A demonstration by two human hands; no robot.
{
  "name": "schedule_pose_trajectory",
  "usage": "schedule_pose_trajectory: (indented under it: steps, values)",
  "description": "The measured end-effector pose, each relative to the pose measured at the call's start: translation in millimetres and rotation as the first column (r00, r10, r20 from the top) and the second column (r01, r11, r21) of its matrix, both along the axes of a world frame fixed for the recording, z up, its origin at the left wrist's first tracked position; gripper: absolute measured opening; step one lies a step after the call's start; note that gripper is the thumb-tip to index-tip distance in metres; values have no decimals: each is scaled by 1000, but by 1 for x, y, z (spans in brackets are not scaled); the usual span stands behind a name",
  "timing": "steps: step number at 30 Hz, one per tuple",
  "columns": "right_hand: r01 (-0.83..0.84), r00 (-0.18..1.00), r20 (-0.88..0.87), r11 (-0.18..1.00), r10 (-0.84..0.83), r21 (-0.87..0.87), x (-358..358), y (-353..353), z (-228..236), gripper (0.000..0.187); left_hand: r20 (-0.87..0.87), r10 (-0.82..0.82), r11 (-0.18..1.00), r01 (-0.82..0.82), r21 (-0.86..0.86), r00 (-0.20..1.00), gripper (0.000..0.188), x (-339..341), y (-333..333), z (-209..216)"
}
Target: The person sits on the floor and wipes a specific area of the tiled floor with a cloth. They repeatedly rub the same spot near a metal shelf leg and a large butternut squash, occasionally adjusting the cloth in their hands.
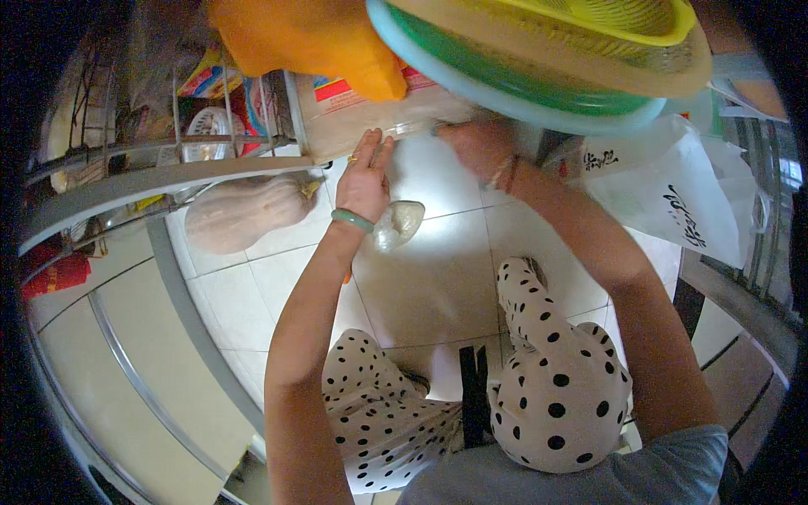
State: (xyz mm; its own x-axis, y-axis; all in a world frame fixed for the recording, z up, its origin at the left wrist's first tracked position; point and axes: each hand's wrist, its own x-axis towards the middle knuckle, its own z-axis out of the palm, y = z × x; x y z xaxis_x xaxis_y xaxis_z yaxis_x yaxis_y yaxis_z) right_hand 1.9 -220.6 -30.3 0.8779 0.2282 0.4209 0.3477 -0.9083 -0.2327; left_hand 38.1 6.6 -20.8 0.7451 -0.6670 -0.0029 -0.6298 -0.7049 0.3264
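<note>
My left hand (366,181) reaches forward with its fingers stretched out and nothing visible in it. It wears a ring and a green bangle (352,220). Its fingertips are by the lower edge of a cardboard box (337,126); whether they touch it I cannot tell. My right hand (481,150) is farther right, dark and smeared by motion beneath the stacked basins, so its fingers are unclear. Just right of my left wrist, a clear plastic bag with something pale in it (404,223) lies on the tiled floor (429,295). A butternut squash (248,212) lies left of my left hand.
A metal wire rack (168,181) with packages stands at left, above a pale cabinet door (135,362). Stacked basins, blue (522,105) and green, with a yellow basket (606,21) on top, overhang my right hand. An orange bag (303,42) hangs ahead; a white plastic bag (673,185) is at right.
</note>
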Motion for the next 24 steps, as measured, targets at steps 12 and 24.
schedule_pose_trajectory:
  steps: [12, 24]
  values:
    - [147, 985, -106, 983, -135, 114, -1, -22, -13, 17, 12, -35, 996, 34, 82, 999, 70, 0, -15, 8]
    - [94, 956, -285, 993, -69, 77, 10, 15, -19, 13, -67, 56, 998, -56, -4, 996, 80, 1, -23, 5]
